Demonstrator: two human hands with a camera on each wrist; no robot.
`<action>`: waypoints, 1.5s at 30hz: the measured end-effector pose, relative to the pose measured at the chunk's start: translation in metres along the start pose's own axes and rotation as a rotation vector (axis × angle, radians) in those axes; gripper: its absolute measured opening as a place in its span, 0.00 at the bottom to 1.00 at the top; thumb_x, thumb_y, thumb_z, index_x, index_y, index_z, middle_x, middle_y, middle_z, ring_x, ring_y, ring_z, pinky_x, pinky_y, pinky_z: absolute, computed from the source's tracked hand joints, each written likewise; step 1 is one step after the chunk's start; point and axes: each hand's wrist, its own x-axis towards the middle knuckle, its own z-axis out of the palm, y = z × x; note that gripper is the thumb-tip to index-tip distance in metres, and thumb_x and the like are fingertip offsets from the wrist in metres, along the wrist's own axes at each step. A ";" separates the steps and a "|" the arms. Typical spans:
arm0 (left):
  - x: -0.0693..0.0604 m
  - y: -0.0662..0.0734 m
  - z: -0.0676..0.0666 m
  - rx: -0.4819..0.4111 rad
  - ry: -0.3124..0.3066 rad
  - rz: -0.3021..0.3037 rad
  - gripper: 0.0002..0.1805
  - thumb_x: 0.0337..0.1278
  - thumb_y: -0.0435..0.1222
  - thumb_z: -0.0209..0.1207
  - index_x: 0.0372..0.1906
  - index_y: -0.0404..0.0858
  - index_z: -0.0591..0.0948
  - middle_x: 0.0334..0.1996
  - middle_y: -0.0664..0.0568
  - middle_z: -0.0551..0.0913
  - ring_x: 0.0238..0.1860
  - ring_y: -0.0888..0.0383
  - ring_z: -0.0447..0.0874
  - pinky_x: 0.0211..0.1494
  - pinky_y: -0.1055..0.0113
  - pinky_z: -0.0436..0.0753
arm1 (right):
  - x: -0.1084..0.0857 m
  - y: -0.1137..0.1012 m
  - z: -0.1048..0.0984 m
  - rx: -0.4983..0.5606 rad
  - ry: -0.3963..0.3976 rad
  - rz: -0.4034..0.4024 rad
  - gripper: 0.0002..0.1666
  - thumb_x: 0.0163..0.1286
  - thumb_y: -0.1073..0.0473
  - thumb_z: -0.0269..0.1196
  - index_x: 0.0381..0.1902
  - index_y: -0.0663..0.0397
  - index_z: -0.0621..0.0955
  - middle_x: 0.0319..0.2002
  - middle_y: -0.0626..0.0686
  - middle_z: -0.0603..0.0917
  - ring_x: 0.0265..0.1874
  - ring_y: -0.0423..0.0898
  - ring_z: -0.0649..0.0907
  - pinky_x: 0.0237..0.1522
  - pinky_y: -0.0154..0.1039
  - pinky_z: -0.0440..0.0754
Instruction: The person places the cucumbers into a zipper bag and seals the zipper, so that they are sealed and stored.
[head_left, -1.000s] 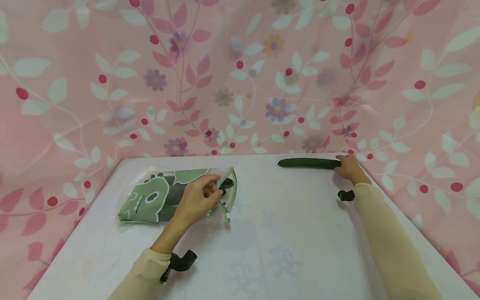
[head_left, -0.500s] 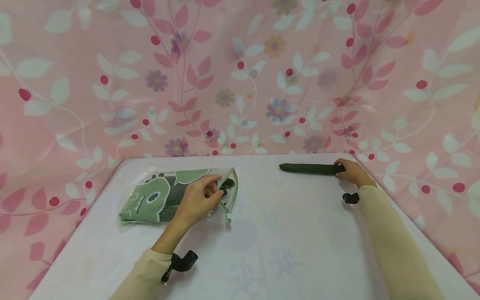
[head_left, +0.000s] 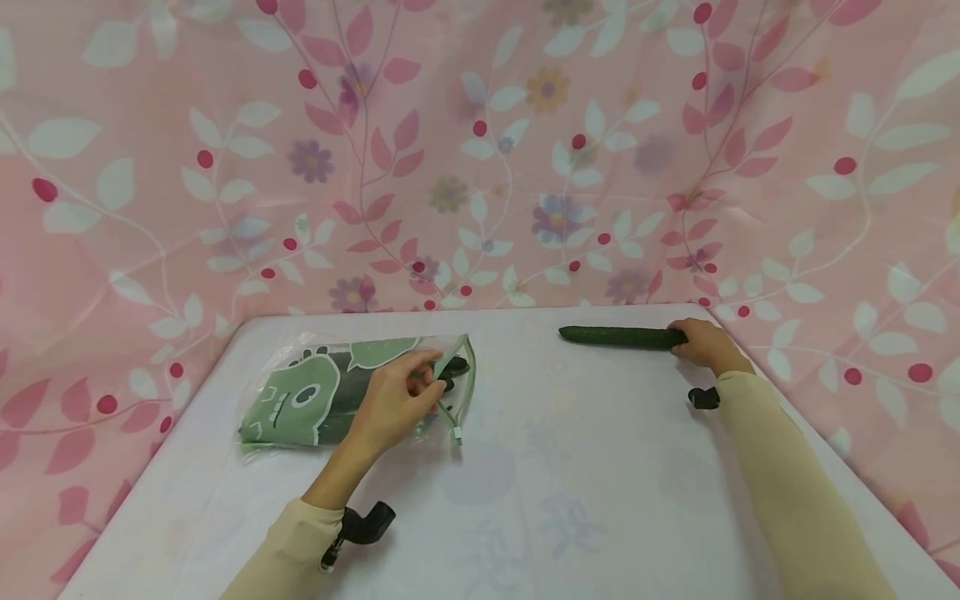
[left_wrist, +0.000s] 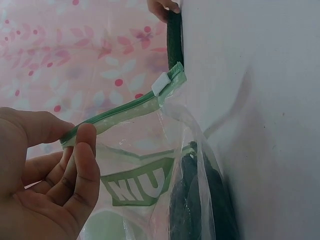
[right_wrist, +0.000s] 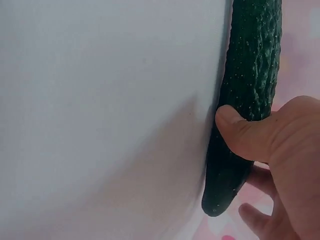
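Observation:
A clear zip bag with a green cartoon print lies on the left half of the table. Its top edge is pinched between thumb and fingers of my left hand, which lifts the mouth apart. Inside the bag, dark green cucumbers show through the plastic in the left wrist view. The white slider sits near one end of the green zip. At the far right, my right hand grips the right end of another cucumber. In the right wrist view its thumb lies across the bumpy skin.
The white table has faint printed marks on its top. A pink floral cloth hangs behind the table and along both sides. A small black camera is strapped to the left wrist, another black camera to the right.
Over the last second my right hand and its cucumber have shifted slightly toward me and to the right. My left hand and the bag have stayed in place.

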 end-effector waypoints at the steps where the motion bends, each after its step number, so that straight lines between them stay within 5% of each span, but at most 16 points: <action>1: 0.000 0.000 0.000 -0.001 0.000 -0.001 0.22 0.62 0.27 0.68 0.62 0.29 0.82 0.30 0.53 0.81 0.21 0.60 0.84 0.23 0.67 0.76 | -0.001 0.001 0.000 -0.007 0.004 -0.006 0.26 0.67 0.67 0.67 0.59 0.77 0.77 0.55 0.76 0.79 0.57 0.74 0.76 0.62 0.71 0.67; 13: -0.002 0.000 0.001 -0.010 -0.007 -0.021 0.23 0.62 0.26 0.68 0.63 0.28 0.81 0.30 0.53 0.80 0.23 0.48 0.86 0.22 0.67 0.75 | -0.013 0.007 -0.004 -0.003 0.027 -0.128 0.24 0.62 0.67 0.72 0.55 0.74 0.82 0.50 0.71 0.84 0.52 0.70 0.79 0.60 0.69 0.71; 19: -0.002 0.000 0.001 -0.008 0.003 -0.019 0.23 0.62 0.26 0.68 0.63 0.29 0.81 0.30 0.53 0.80 0.21 0.59 0.84 0.21 0.67 0.74 | -0.014 0.004 -0.008 0.051 0.056 -0.096 0.27 0.67 0.65 0.70 0.60 0.75 0.80 0.53 0.73 0.82 0.53 0.71 0.78 0.61 0.70 0.69; 26: -0.001 -0.001 0.001 -0.020 -0.007 -0.019 0.23 0.63 0.26 0.67 0.62 0.28 0.81 0.31 0.52 0.80 0.23 0.49 0.86 0.22 0.67 0.75 | -0.017 -0.003 -0.012 0.096 0.086 -0.097 0.28 0.70 0.64 0.69 0.64 0.72 0.78 0.57 0.75 0.79 0.56 0.72 0.76 0.62 0.72 0.67; 45: -0.001 -0.001 0.000 -0.021 -0.009 -0.030 0.23 0.63 0.27 0.67 0.63 0.29 0.81 0.30 0.52 0.80 0.23 0.46 0.86 0.22 0.67 0.74 | -0.023 -0.037 -0.038 0.115 0.097 -0.130 0.30 0.70 0.61 0.70 0.66 0.70 0.78 0.55 0.72 0.81 0.48 0.65 0.79 0.54 0.67 0.74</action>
